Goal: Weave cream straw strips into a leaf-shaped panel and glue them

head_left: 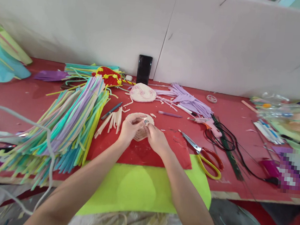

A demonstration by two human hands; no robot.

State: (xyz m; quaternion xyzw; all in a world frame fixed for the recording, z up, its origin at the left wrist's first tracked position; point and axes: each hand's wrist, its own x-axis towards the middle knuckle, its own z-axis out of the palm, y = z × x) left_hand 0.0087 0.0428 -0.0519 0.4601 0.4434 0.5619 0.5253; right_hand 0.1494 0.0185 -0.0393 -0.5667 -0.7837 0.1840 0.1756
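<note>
My left hand and my right hand meet over the red mat, fingers pinched together. Between their fingertips is a small pale and grey piece, too small to name. Just beneath lies a cream piece of coiled pipe cleaners, rounded at the top and narrowing toward me, partly covered by both hands. Left of it are short cut cream pipe cleaners. A finished-looking white and pink oval piece sits behind, with pale strands at its edge.
A large pipe cleaner bundle fills the left. Yellow-and-red-handled scissors and a pink glue gun with a looping black cord lie right. Purple pipe cleaners and a black phone stand toward the wall. A white cable loops at left.
</note>
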